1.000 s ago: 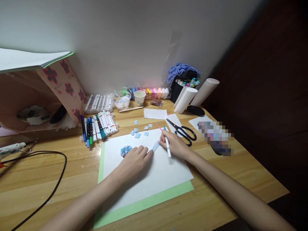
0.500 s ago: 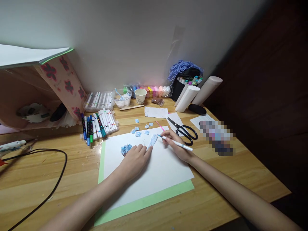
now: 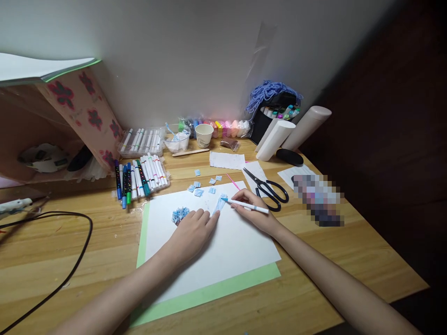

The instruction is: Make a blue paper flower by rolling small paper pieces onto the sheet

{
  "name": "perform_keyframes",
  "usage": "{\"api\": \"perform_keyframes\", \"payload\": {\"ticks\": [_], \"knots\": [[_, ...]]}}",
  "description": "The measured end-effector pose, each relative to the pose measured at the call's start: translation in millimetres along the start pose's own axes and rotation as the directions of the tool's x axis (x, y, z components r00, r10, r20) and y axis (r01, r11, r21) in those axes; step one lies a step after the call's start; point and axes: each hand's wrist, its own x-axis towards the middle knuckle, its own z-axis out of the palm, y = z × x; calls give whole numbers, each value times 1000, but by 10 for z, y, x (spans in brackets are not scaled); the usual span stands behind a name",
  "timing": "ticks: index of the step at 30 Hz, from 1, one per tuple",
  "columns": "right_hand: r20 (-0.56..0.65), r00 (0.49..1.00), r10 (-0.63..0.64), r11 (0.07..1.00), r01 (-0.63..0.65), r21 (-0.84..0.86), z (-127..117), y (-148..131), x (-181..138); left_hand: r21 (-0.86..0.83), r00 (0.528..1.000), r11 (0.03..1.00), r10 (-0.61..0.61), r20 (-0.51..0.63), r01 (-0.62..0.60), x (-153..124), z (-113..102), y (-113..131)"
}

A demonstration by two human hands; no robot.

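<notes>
A narrow paper strip with blue strokes (image 3: pixel 220 201) lies on the white sheet (image 3: pixel 223 251). My left hand (image 3: pixel 192 230) rests on that sheet with bent fingers, its outstretched thumb holding down the strip's lower end. Between the fingers of my right hand (image 3: pixel 253 209) is a white marker (image 3: pixel 246 204), its blue tip on the strip's upper part. A crumpled blue-and-white paper clump (image 3: pixel 180 215) sits just left of my left hand, partly covered by it. Beyond the strip are several small blue-streaked paper squares (image 3: pixel 199 192).
Black-handled scissors (image 3: pixel 267 188) lie right of the sheet, near a pink stick (image 3: pixel 233 181). Markers (image 3: pixel 141 179) fill the left side. A bowl (image 3: pixel 177 139), a paper cup (image 3: pixel 204 135) and a pen holder (image 3: pixel 261 123) stand along the wall. A cable (image 3: pixel 89 237) curves at left.
My right hand has shifted slightly left, bringing the marker's tip from the strip's right edge onto the strip. My left hand keeps its hold. The camera view has shifted a little.
</notes>
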Motion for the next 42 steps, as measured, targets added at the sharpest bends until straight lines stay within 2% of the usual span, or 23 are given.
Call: {"api": "perform_keyframes", "payload": {"ticks": [5,10,12,22,24,27,29,35,42], "knots": [[-33,999,-14,1000,15,4,-19,3,-9,3,1000,1000,3,-1,-3,-1,-3,0],[127,990,-68,998,67,11,-78,-42,-46,-9,1000,1000,-7,13,7,2,-25,7],[144,988,-62,998,62,8,-91,-44,-43,-18,1000,1000,-7,13,7,1,-24,9],[34,997,-72,997,73,-27,-134,52,6,-12,1000,1000,-1,-2,1,3,4,0],[83,993,-84,996,85,-14,-155,43,-16,-11,1000,1000,-3,-5,3,4,9,0],[228,969,-98,994,108,-31,-178,3,-50,-13,1000,1000,-6,-12,6,1,11,3],[267,958,-108,990,129,-63,-182,-24,-61,-16,1000,1000,-7,-13,7,-2,8,4],[225,969,-101,990,120,-75,-198,-14,-46,-19,1000,1000,-8,-2,8,-6,5,4],[152,982,-110,976,136,-170,-289,39,-43,-13,1000,1000,-20,7,20,-7,-4,12]]}}
